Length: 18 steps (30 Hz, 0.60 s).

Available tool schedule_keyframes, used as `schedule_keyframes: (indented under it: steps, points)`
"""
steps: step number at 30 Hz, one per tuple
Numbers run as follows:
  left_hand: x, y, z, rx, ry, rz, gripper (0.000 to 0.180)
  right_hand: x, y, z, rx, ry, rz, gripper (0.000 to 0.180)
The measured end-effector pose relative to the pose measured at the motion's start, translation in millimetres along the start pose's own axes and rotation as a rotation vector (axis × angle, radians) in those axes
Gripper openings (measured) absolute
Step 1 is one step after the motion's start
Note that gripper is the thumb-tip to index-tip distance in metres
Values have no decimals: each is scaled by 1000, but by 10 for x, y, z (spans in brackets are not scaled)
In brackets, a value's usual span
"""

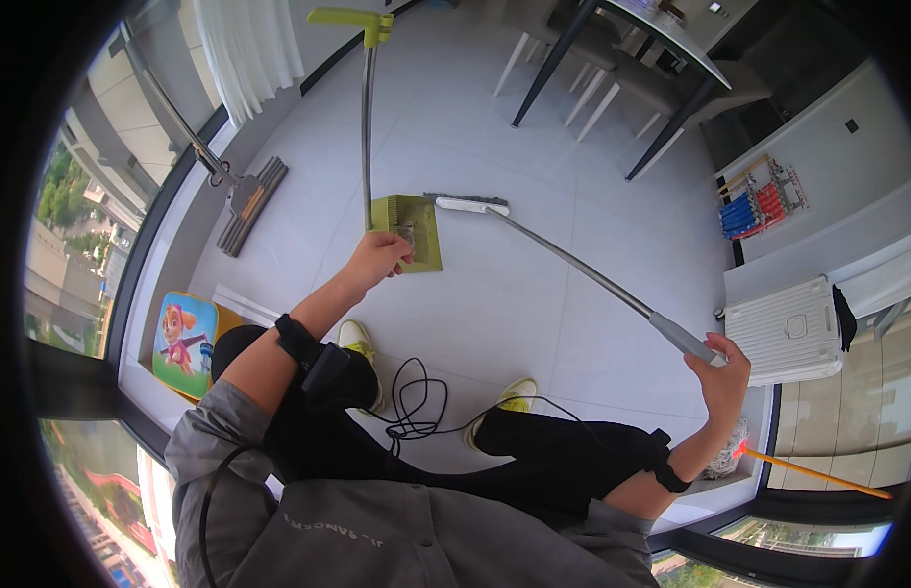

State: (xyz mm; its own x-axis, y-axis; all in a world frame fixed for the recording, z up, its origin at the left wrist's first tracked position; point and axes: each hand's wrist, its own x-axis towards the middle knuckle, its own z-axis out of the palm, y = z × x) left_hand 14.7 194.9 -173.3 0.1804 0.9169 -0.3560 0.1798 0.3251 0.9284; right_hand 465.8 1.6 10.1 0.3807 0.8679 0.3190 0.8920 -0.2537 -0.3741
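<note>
Head view, looking down on a grey tiled floor (534, 294). Left hand (375, 260) is closed around the lower part of the upright metal handle of a green dustpan (414, 230), whose pan rests flat on the floor just ahead of the hand. Right hand (722, 377) grips the grey end of a long broom (573, 263); the shaft slants across the floor, and its flat head lies at the pan's upper right edge, touching or just beside it. Both feet, in yellow-green shoes (355, 338), stand behind the pan, with a black cable (416, 402) looped between them. A white suitcase (784, 333) lies near the right hand; a dark table (661, 49) stands well apart at the top.
</note>
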Motion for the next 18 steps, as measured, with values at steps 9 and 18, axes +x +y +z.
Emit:
schedule_keyframes:
  steps: [9, 18]
  points:
    - [-39, 23, -56, -8, 25, -15, 20, -126, -989, 39, 717, 421, -299, 25]
    - [-35, 18, -63, -17, 43, -5, 18, 461, -1056, 1091, 1166, -180, -381, 20]
